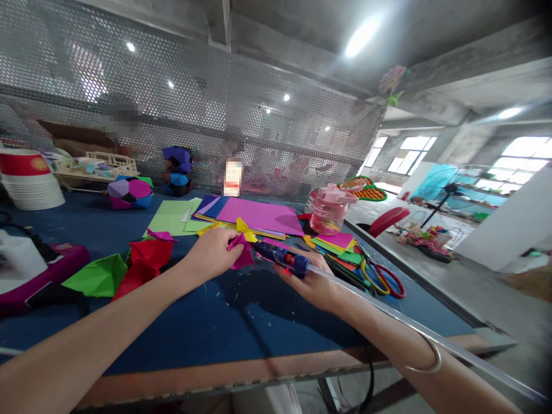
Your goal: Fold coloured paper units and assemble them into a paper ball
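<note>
My left hand [212,253] is closed on a folded magenta paper piece [242,256], held above the blue table mat. A yellow folded paper [245,230] shows just behind that piece; I cannot tell if the two are joined. In my right hand [313,284] lies a dark blue glue gun [280,256], its tip pointing left, close to the magenta paper. A long clear glue stick [388,310] runs out of the gun's back end over my right forearm. To the left of my left hand rest a red folded paper [149,259] and a green folded paper [97,276].
Stacked coloured paper sheets [263,214] lie behind my hands. At right are scissors [386,279], small paper squares [338,244] and a pink-lidded jar [330,210]. Paper cups [32,181] and a multicoloured paper ball [129,192] stand at left. A perforated metal screen [259,115] closes the back.
</note>
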Tool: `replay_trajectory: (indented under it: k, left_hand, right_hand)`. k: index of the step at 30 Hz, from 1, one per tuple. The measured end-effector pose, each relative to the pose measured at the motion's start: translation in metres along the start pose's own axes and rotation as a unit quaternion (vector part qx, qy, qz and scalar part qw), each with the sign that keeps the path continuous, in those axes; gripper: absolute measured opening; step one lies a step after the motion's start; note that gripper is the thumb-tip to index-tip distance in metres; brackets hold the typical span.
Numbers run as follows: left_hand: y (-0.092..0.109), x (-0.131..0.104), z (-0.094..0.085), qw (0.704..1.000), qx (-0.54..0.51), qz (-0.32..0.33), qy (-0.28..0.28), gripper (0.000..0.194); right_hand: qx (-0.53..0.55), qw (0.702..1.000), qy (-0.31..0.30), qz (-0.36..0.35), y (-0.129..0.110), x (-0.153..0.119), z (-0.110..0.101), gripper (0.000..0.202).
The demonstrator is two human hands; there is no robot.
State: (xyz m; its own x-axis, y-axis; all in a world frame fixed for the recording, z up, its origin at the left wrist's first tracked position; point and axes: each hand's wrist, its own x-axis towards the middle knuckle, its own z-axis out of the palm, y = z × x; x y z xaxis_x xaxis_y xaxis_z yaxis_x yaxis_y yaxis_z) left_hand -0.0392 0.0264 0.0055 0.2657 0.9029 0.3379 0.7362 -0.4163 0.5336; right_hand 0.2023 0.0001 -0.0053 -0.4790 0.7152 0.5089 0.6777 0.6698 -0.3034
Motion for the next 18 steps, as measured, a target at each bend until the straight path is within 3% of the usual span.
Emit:
replay_trajectory:
  k: [18]
  left_hand:
    - [-0.0010,0.0023,-0.0026,1.000,-0.006,-0.011,0.027,0.030]
  right_hand:
    - [0.014,1.000,0.004,0.007,-0.0006,-0.0006,-0.0021,0.025]
